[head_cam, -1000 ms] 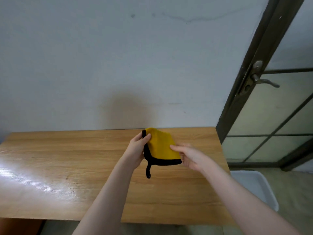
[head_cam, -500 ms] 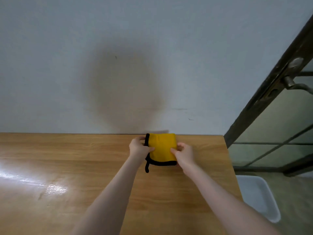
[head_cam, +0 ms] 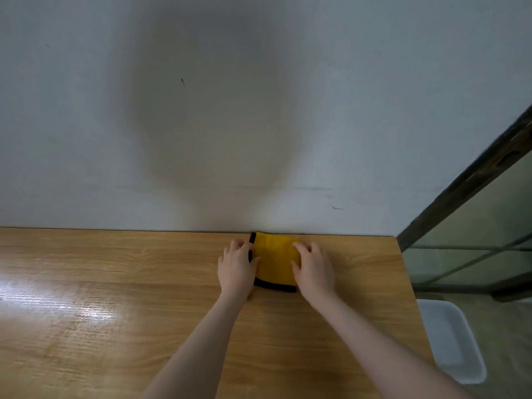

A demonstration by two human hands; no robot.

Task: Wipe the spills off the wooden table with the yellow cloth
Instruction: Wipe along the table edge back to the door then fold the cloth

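Note:
A folded yellow cloth (head_cam: 275, 259) with a black border lies flat on the wooden table (head_cam: 115, 283), up against the wall at the table's back edge. My left hand (head_cam: 236, 264) lies on the cloth's left edge, fingers spread and lightly bent, thumb on the yellow. My right hand (head_cam: 313, 267) presses on the cloth's right side with its fingers spread. No spill shows on the wood; a bright glare covers the left part.
A grey-white wall (head_cam: 259, 110) rises straight behind the table. A dark-framed glass door (head_cam: 460, 182) stands at the right. On the floor beside the table's right edge sits a white plastic tub (head_cam: 452, 341).
The cloth came down from the air onto the table and slid to the back edge by the wall. Both hands went from pinching it to lying on top of it.

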